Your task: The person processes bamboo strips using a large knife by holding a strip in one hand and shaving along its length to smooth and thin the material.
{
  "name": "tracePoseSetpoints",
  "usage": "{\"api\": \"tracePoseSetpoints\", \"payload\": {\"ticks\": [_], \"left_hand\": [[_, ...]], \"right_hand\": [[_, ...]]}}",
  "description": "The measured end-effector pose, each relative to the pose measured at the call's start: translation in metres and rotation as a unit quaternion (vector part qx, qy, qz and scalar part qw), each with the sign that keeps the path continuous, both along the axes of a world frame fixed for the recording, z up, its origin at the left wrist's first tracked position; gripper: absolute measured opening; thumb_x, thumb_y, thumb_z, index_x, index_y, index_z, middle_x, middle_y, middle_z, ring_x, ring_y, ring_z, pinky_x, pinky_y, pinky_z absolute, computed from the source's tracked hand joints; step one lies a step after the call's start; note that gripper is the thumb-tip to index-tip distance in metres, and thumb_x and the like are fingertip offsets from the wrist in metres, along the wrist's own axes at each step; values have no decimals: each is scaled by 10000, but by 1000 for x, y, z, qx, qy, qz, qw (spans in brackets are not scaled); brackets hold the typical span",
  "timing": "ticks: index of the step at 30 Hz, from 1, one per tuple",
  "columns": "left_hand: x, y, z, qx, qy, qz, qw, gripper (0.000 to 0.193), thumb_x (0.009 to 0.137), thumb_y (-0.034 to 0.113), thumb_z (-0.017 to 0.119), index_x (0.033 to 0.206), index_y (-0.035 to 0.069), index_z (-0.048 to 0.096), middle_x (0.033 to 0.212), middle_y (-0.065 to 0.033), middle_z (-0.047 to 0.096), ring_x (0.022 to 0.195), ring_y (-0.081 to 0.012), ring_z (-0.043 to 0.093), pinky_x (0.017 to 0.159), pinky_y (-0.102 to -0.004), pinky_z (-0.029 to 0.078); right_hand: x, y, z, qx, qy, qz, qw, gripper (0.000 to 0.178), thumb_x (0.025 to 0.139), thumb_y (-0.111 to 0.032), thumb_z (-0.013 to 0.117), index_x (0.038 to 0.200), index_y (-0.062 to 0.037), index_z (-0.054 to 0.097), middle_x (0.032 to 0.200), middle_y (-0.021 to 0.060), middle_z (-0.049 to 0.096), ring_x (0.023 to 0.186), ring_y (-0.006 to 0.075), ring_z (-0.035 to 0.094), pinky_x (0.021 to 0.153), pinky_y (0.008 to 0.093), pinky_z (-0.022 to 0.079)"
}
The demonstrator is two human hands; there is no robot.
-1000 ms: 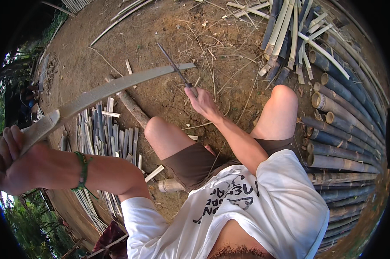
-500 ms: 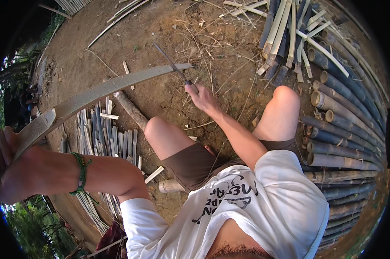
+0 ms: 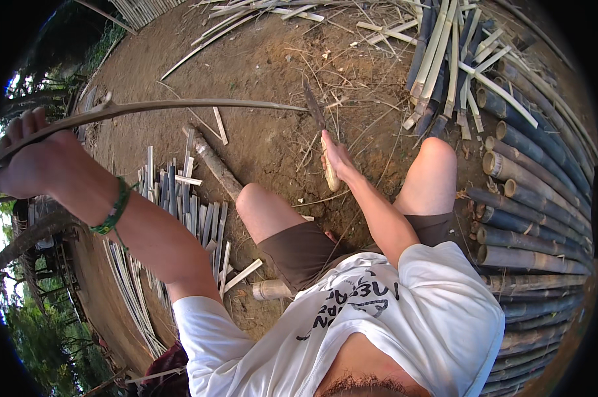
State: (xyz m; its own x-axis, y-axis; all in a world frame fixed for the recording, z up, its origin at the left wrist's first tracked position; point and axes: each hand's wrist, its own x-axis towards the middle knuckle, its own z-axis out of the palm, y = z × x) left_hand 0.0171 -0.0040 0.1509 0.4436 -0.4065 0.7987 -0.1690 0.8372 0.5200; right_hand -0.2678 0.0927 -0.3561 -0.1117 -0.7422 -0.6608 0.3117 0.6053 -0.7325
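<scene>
My left hand (image 3: pixel 44 162), raised at the far left, is closed round one end of a long split bamboo strip (image 3: pixel 180 104). The strip runs to the right with a slight bow, its narrow side turned up and a node bump near my hand. My right hand (image 3: pixel 336 159) grips the pale handle of a machete (image 3: pixel 315 109) in front of my knees. Its dark blade points away from me, and the strip's far end appears to meet the blade's left edge; whether they touch I cannot tell.
Whole bamboo poles (image 3: pixel 537 255) lie stacked at my right. Split strips (image 3: pixel 438 59) are heaped at the far right, and cut pieces (image 3: pixel 193 215) lie by my left knee. A round log (image 3: pixel 213 162) rests on the dirt ground (image 3: pixel 259 145) near that knee.
My left hand has risen, and the strip has turned from its broad face to its narrow edge. The machete has swung from pointing left to pointing more straight ahead, showing its broad blade.
</scene>
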Motion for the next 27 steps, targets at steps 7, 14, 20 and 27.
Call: {"api": "tracePoseSetpoints", "payload": {"ticks": [7, 14, 20, 27], "left_hand": [[-2, -26, 19, 48, -308, 381, 871, 454, 989, 364, 481, 1049, -80, 554, 1114, -185, 598, 1008, -286, 626, 816, -490, 584], [-96, 2, -17, -79, 46, 97, 991, 345, 972, 268, 487, 989, -58, 598, 1038, -148, 643, 820, -243, 648, 667, -430, 583], [-67, 9, -8, -66, 42, 98, 992, 344, 976, 270, 484, 972, -58, 589, 1013, -146, 636, 801, -241, 636, 665, -426, 579], [-78, 23, -26, -72, 15, 92, 993, 345, 980, 271, 480, 952, -58, 579, 982, -144, 627, 780, -238, 623, 664, -421, 575]], "right_hand": [[-17, 10, 62, -168, 34, 26, 985, 579, 964, -648, 451, 751, -113, 509, 540, 6, 485, 437, 98, 490, 420, 299, 418], [21, 34, 189, -387, 67, 112, 913, 538, 957, -594, 498, 815, -78, 554, 552, -7, 467, 460, 126, 470, 429, 328, 353], [30, 35, 195, -416, 45, 101, 903, 409, 980, -433, 557, 854, -44, 572, 547, -8, 482, 475, 124, 464, 469, 339, 364], [32, 46, 236, -422, 45, 89, 901, 477, 964, -509, 547, 835, -49, 563, 568, 20, 527, 464, 159, 482, 445, 375, 377]]}}
